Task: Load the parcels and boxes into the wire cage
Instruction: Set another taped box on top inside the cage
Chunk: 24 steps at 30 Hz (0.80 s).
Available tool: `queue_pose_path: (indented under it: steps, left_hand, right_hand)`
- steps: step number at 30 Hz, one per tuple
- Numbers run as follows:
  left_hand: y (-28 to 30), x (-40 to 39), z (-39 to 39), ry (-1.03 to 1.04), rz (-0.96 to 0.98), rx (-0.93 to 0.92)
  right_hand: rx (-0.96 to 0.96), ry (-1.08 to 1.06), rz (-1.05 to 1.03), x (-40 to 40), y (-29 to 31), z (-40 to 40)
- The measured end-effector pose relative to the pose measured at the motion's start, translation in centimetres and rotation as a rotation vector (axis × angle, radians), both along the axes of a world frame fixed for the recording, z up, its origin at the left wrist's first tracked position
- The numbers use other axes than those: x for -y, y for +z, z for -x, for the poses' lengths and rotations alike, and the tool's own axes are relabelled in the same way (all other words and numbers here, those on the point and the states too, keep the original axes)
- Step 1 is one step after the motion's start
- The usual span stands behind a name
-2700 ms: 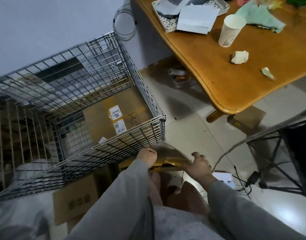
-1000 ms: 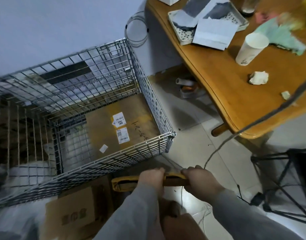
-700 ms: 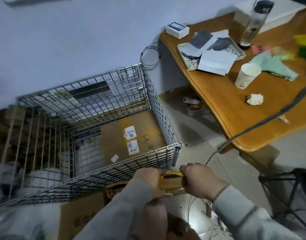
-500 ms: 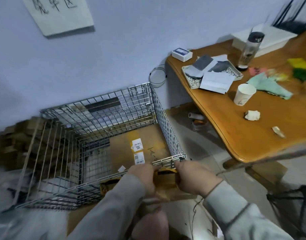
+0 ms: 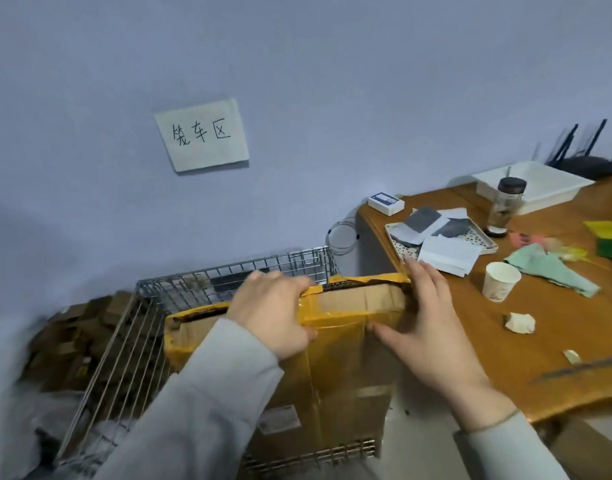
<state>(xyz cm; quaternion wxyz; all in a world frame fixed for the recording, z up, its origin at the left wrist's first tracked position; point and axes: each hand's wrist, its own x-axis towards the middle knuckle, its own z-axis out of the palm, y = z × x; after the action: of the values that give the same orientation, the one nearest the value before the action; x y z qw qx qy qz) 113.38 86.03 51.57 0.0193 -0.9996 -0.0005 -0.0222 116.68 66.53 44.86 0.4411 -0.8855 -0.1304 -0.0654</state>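
The box (image 5: 335, 344), brown card bound in yellow tape, stands on edge over the cage (image 5: 228, 282), held between both hands, probably so that it can be steered down inside the wire walls. The left hand (image 5: 273, 317) curls over the box's top edge and grips it. The right hand (image 5: 426, 327) lies with straight fingers flat against the box's right end, steadying it. The box's lower part seems to be already within the cage, though blur makes that uncertain.
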Motion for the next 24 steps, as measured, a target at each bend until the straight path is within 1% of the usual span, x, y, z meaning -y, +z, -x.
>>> queue_pose_path:
  steps: [3, 6, 8, 13, 16, 21, 24]
  left_hand:
    - [3.5, -0.1, 0.0, 0.011, 0.011, 0.088]
    - [6.1, -0.1, 0.1, 0.011, 0.026, 0.123]
    - [7.6, -0.2, -0.1, 0.002, 0.018, 0.160]
    - [10.7, -1.4, -0.7, 0.012, 0.028, 0.247]
    - [12.8, -3.1, -0.8, 0.013, 0.073, 0.287]
    - [16.6, -6.3, -1.2, -0.056, 0.174, 0.417]
    - [17.5, -8.9, -2.7, -0.047, 0.166, 0.481]
  right_hand:
    - [0.062, -0.036, -0.205, -1.0, 1.7, -0.5]
    - [0.081, -0.052, -0.409, -2.2, 3.3, -0.6]
    - [0.110, -0.084, -0.506, -3.1, 4.5, -0.6]
    - [0.179, -0.141, -0.578, -5.3, 7.6, -0.8]
    - [0.277, -0.133, -0.645, -6.3, 9.5, -1.4]
    - [0.503, -0.122, -0.677, -8.9, 13.3, -2.6]
    - [0.568, -0.107, -0.696, -11.4, 14.6, -4.5]
